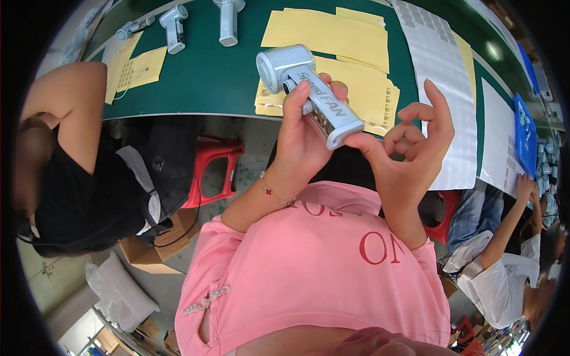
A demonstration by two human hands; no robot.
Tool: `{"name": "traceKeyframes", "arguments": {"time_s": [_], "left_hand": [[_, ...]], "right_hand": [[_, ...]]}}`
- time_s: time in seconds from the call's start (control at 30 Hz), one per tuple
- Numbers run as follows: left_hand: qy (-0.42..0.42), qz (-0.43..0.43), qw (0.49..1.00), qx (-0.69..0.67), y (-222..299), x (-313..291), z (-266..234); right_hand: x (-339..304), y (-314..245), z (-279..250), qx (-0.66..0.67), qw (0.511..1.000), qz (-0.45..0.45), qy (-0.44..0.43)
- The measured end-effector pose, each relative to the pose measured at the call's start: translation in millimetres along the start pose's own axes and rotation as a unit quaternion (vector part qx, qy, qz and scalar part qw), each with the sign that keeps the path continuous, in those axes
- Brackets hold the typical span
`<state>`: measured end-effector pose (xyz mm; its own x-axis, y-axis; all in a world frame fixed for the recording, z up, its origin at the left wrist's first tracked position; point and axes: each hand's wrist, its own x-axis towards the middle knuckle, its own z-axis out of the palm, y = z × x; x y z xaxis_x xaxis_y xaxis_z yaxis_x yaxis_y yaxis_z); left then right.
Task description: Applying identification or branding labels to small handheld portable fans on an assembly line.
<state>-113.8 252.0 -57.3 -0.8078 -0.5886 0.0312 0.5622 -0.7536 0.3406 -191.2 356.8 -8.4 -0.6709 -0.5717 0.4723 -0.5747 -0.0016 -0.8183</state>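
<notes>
Green table (head view): a flat green work surface with a pale edge [208, 77], crossing the upper part of the head view.
Held fan: a pale blue handheld fan [323, 98], tilted, head up and to the left, above the near edge of the green table.
Left hand: wrapped around the handle of the held fan, thumb on its upper face [300, 133].
Right hand: loosely spread [404, 163], one digit's tip at the fan's lower end, other digits curled or raised and closed on nothing; whether that tip presses, I cannot tell.
Other fans: three similar pale blue ones [173, 32] lying toward the far left of the green table.
Yellow sheets: overlapping, on the green table beyond the held fan [326, 32].
White sheets: long, on the green table's right part [439, 89].
Blue tray: at the green table's right end [525, 133], with pale parts around it.
Room: below the green table's near edge, a red stool [228, 172], an open cardboard box [151, 249] and grey floor; a person in black [77, 190] sits left, another in white [493, 285] right.
Writing: grey lettering along the handle; red letters across the wearer's pink shirt [320, 267]; sheet markings too small to read.
</notes>
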Motion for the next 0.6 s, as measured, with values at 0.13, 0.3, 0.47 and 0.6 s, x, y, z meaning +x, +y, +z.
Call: {"name": "traceKeyframes", "arguments": {"time_s": [0.13,0.3,0.47,0.6], "left_hand": [[0.004,-0.052,0.998,-0.021,-1,-3,8],[0.047,-0.085,0.994,-0.053,-5,0,11],[-0.016,-0.147,0.981,-0.129,-1,0,-5],[-0.046,-0.115,0.988,-0.088,1,0,-9]], "right_hand": [[4,2,-2,0.250,0.944,0.157,-0.147],[5,20,4,0.450,0.842,0.228,-0.189],[3,21,5,0.490,0.822,0.220,-0.190],[-9,20,12,0.345,0.909,0.129,-0.193]]}}
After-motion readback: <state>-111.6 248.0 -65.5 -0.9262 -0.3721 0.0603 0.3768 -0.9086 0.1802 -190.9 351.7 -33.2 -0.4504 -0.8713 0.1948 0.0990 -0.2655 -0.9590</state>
